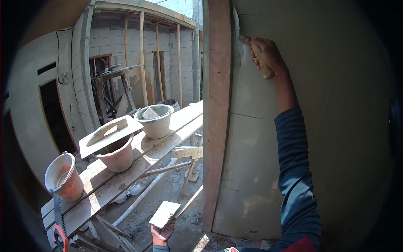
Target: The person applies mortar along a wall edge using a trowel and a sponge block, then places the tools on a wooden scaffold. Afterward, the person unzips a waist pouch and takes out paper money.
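Note:
My right hand [266,54] is closed around the wooden handle of a trowel [264,67], raised high against the grey wall [252,147]. The trowel's blade, seen only in part, meets the wall beside a reddish wooden board [218,105] that runs along the wall's edge. A pale strip of wet-looking plaster [238,54] lies along that edge by the blade. Low in the view, my left hand [163,233] grips a small white rectangular board [165,214] from below, its flat face tilted up. Part of the left fingers is hidden under it.
On a plank scaffold [147,161] at left stand a pale bucket [156,126], a reddish bucket [116,157] with a plastering float [110,134] across its top, and another bucket [65,178]. A handsaw [60,227] hangs at the near end. Poles and rubble lie below.

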`<state>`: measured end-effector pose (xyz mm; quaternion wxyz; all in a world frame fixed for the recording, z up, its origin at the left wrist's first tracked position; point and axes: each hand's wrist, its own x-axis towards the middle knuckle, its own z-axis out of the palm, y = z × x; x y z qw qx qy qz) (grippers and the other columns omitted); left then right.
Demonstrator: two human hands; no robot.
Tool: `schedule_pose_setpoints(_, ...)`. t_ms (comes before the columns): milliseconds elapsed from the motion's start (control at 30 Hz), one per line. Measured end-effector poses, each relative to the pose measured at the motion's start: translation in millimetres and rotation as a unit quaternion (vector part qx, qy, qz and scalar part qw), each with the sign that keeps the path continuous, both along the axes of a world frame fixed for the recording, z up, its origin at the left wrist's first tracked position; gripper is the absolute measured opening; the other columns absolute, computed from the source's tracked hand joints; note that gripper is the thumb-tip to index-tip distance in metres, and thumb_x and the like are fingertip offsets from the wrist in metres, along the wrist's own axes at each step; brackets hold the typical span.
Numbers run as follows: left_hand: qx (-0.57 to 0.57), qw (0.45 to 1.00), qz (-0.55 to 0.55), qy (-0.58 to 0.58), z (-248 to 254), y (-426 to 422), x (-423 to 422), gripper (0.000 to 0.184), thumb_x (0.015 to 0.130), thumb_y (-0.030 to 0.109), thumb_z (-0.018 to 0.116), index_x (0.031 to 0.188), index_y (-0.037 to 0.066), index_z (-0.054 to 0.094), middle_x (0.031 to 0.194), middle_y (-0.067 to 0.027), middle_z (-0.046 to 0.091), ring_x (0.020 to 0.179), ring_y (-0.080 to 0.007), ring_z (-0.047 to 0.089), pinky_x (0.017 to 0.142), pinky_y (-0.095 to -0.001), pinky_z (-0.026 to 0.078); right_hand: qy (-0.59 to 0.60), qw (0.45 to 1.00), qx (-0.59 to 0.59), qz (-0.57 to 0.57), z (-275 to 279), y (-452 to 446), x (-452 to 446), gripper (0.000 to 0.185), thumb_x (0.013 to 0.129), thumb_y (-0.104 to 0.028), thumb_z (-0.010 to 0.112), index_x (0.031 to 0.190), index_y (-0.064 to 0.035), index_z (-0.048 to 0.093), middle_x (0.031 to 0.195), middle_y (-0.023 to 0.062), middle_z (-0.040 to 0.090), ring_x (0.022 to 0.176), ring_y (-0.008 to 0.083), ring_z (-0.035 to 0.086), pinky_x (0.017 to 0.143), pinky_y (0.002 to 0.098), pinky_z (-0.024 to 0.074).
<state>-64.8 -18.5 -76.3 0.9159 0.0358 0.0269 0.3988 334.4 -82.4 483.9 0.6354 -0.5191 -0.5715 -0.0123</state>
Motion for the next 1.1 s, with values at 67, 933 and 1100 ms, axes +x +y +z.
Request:
schedule_pose_setpoints(67, -0.005, 0.988, -0.074, -0.136, -14, 4, -2, 0.048, 0.093, 0.031, 0.048, 0.123, -0.007, 0.052, 0.115, -0.0277, 0.059, 0.099, -0.0398, 0.06, 0.081, -0.0437, 0.055, -0.003, 1.0, -0.01, 0.01, -2, 1, 0, 0.036, 0.094, -0.036, 0.05, 0.099, -0.0008, 0.057, 0.066, 0.0019, 0.051, 0.048, 0.0095, 0.049, 0.04, 0.0262, 0.0399)
schedule_pose_setpoints(933, -0.006, 0.996, -0.028, -0.079, -9, -19, -18, 0.046, 0.091, 0.028, 0.05, 0.121, -0.007, 0.051, 0.112, -0.0245, 0.056, 0.092, -0.0307, 0.057, 0.071, -0.034, 0.052, 0.027, 0.998, -0.006, 0.064, -48, -5, -2, 0.041, 0.095, -0.039, 0.048, 0.102, 0.0009, 0.056, 0.066, 0.0022, 0.051, 0.046, 0.0087, 0.048, 0.038, 0.0262, 0.0406)
schedule_pose_setpoints(1100, -0.018, 0.99, -0.07, -0.117, -17, -14, -23, 0.044, 0.091, 0.027, 0.051, 0.119, -0.007, 0.052, 0.11, -0.0244, 0.057, 0.088, -0.0277, 0.056, 0.068, -0.0294, 0.049, 0.041, 0.998, 0.011, 0.048, -72, -12, 3, 0.035, 0.094, -0.036, 0.049, 0.094, -0.0023, 0.058, 0.063, 0.0025, 0.051, 0.045, 0.0096, 0.049, 0.038, 0.0277, 0.0417)
